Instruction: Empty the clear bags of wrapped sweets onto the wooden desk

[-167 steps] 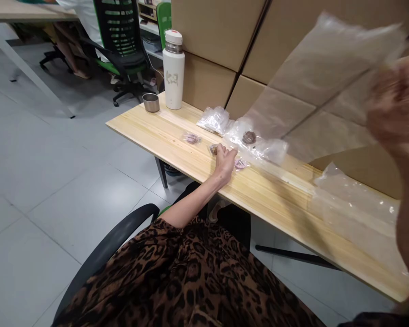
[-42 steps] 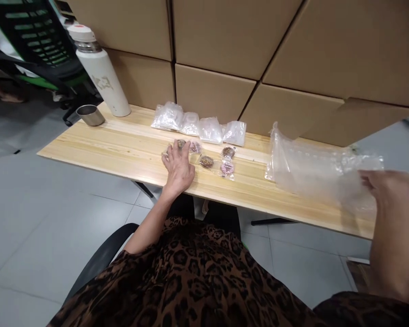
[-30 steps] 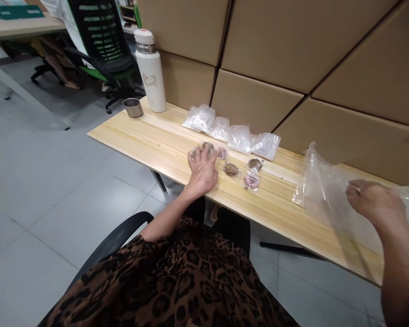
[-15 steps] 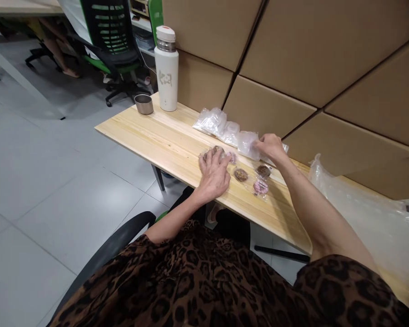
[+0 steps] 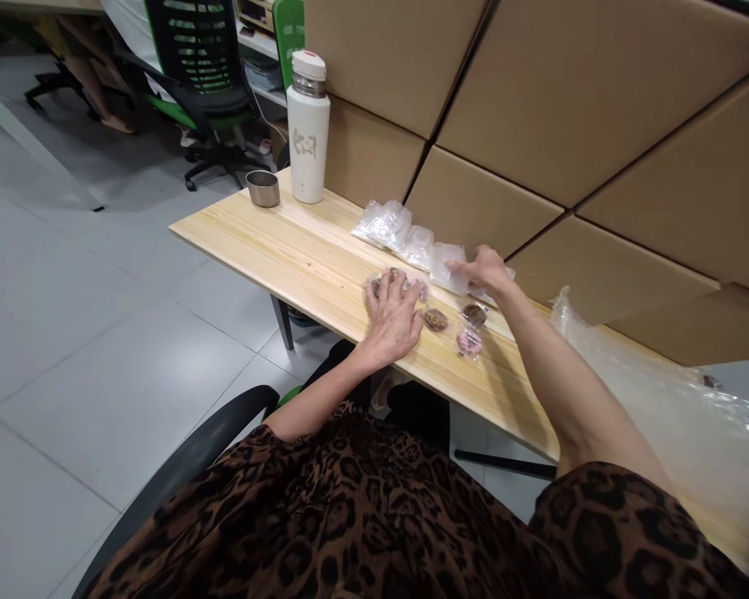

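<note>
hands of a seated person in a leopard-print top work at a pale wooden table point(image 5: 275, 241) that runs along a wall of cardboard boxes point(image 5: 537, 91). left hand point(image 5: 392, 314) lies palm down on the table, fingers point(image 5: 387, 287) spread over two small wrapped cookies point(image 5: 394, 279) at its tips, pressing rather than pinching. right hand point(image 5: 488, 270) reaches across to a row of small clear packets point(image 5: 412, 243) at the back edge; its forefinger is stretched toward one packet and the other fingers are loosely curled. whether it grips the plastic or only touches it cannot be told. three more wrapped cookies point(image 5: 458, 327), two brown and one pink, lie between the two hands, close together but apart.

risk, as a judgement: the plastic looks slick and light, so a pull on one packet could drag its neighbours out of line, and the right forearm passes low over the loose cookies and could sweep one toward the near edge.

a white flask point(image 5: 308, 129) and a steel cup point(image 5: 263, 188) stand at the far left end. a large clear bag point(image 5: 662, 408) lies crumpled at the right, its end cut off by the frame. the packets' contents are too small to make out. the cookies under the left hand are mostly covered. an office chair point(image 5: 200, 58) and part of another person show in the top left.
</note>
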Tool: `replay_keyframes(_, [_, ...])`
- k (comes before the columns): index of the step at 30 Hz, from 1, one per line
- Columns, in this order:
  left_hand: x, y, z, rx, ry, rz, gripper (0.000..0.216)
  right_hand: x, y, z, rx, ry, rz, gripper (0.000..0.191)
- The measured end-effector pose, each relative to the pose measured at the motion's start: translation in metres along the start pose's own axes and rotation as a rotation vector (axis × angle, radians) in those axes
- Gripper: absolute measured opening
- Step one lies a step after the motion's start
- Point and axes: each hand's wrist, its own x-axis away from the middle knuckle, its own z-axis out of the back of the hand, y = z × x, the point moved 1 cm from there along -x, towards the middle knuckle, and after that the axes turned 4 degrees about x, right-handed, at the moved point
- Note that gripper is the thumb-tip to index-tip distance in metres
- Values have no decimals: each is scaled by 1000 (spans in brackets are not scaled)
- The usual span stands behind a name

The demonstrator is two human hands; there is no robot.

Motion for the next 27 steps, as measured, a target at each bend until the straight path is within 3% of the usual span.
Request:
replay_keyframes(3, [-1, -2, 2, 29, -4, 12, 56, 2, -3, -11, -225, 37, 5, 53])
replay_keyframes(7, [-6, -5, 3, 224, 44, 2, 56, 11, 4, -5, -411, -19, 66, 59])
replay_keyframes(10, [-17, -1, 3, 636, 77, 43, 57, 25, 13, 5, -598, 18, 204, 57])
replay_keyframes(12, [-27, 5, 4, 1016, 12, 202, 67, 38, 19, 11, -639, 84, 350, 52])
replay_keyframes(15, [-44, 20, 10, 1526, -232, 536, 84, 62, 24, 15, -563, 210, 636, 40])
replay_keyframes(18, [-57, 34, 18, 1812, -368, 677, 69, 84, 25, 15, -326, 345, 838, 30])
replay_keyframes(23, [-63, 39, 19, 1936, -242, 666, 24, 95, 27, 20, -93, 556, 881, 31])
replay_keyframes(25, [-62, 38, 19, 1949, -180, 659, 19, 93, 29, 24, -100, 569, 914, 31])
replay_keyframes(27, [-61, 37, 20, 1944, -183, 641, 27, 94, 31, 25, -95, 518, 952, 30])
